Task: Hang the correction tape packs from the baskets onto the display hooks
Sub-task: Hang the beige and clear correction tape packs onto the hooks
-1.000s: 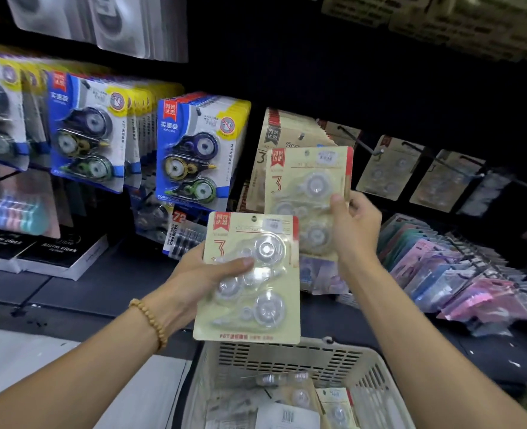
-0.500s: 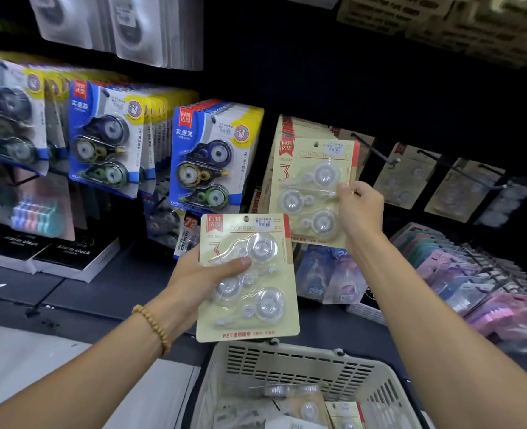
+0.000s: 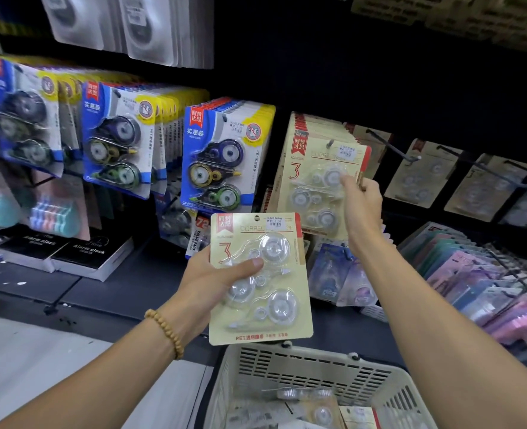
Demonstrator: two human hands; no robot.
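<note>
- The left hand (image 3: 212, 280) grips a cream correction tape pack (image 3: 260, 278), thumb laid across the clear blister on its front and fingers curled behind the card. It holds the pack upright, straight above the far rim of the white basket (image 3: 302, 363) and clear of it.
- A beaded bracelet (image 3: 164, 331) sits on that wrist.
- The right hand (image 3: 361, 202) is raised higher, up and to the right of the basket, pinching the right edge of a second cream pack (image 3: 314, 187), thumb on the front, fingers wrapped behind.
- That second pack sits flat against the front of a row of identical cream packs (image 3: 321, 125) hanging on the display. A hook tip (image 3: 330, 144) shows at the hole in the card's top, though I cannot tell whether the card is fully seated on it.
- More packs (image 3: 311, 410) lie loose in the bottom of the basket, some face up, partly cut off by the lower edge of the view.
- Up and left of the basket, blue-and-yellow packs (image 3: 218, 159) hang in thick rows, each showing three dark tape dispensers.
- Up and right of the basket, two bare hooks (image 3: 410, 156) stick out from the dark panel, with a few cream packs (image 3: 420, 174) hanging far back on them.
- Right of the basket, pastel packets (image 3: 488, 286) lie fanned along a lower rail.
- Far left of the basket, black boxes (image 3: 92, 252) marked "Alarm clock" rest on the dark shelf (image 3: 101, 292).
</note>
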